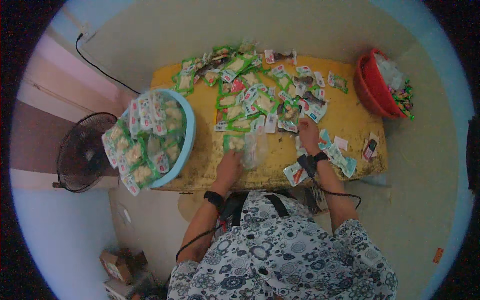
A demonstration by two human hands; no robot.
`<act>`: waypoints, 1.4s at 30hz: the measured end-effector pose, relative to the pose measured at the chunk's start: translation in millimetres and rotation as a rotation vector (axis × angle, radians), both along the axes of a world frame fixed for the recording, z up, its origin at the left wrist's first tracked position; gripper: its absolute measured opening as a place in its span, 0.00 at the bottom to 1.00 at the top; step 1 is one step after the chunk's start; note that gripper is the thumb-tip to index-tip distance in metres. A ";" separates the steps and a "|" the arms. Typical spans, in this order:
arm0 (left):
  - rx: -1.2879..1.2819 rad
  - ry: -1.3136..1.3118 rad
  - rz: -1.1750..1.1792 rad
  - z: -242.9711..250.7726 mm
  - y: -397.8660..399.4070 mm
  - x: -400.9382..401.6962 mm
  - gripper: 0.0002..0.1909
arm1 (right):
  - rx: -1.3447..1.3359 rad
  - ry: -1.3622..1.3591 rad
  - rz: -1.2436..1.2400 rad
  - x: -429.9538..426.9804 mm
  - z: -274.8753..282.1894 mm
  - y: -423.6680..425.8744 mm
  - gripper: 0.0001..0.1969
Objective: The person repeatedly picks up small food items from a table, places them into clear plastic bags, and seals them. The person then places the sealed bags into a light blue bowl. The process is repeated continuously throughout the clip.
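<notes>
My left hand point(229, 168) grips a clear plastic bag point(255, 150) near the table's front edge. A green-edged food packet point(235, 142) with pale contents lies at the bag's left side, just above my fingers. My right hand point(309, 135) is at the lower right of the packet pile, its fingers curled against the edge of a green-edged packet with brown contents point(290, 112). Whether they pinch it is unclear. Several sealed food packets point(266, 102), pale and dark, spread over the worn yellow table point(202, 150) beyond both hands.
A light-blue basin point(190, 131) heaped with filled clear bags point(144, 150) stands left, beside a black fan point(88, 153). Red basins point(367, 86) with plastic and colourful wrapped pieces sit at the back right. White-and-blue sachets point(339, 155) and a mobile phone point(370, 147) lie right of my right hand.
</notes>
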State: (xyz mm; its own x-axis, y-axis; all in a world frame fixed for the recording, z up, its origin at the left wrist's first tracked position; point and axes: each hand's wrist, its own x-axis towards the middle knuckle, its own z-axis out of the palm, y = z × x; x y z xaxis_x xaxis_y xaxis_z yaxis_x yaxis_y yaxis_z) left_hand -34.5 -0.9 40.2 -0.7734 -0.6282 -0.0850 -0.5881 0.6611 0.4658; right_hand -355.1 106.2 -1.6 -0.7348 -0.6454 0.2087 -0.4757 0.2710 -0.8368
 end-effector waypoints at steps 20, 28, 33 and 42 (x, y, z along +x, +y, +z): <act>0.284 0.255 0.160 24.8 23.1 29.4 0.19 | 0.310 -0.481 -0.012 -26.3 4.3 -28.1 0.17; 0.375 0.458 0.107 57.8 29.5 1.4 0.20 | -0.030 -0.330 0.210 -23.9 21.0 -9.3 0.11; 0.521 0.568 0.182 73.9 25.0 -15.7 0.23 | -0.171 -0.615 0.293 13.4 74.7 7.6 0.10; 1.220 0.604 0.196 112.3 24.3 -36.4 0.28 | 0.188 -0.676 0.537 62.4 173.6 27.2 0.06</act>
State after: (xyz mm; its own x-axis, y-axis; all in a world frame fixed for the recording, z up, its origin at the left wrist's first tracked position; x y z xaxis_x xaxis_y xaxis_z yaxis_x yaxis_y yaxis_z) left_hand -70.9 23.5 152.4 -0.7951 -0.5007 -0.3422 -0.1242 -0.4178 0.9000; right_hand -292.8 133.4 172.1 -0.2502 -0.9188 -0.3052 0.0025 0.3146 -0.9492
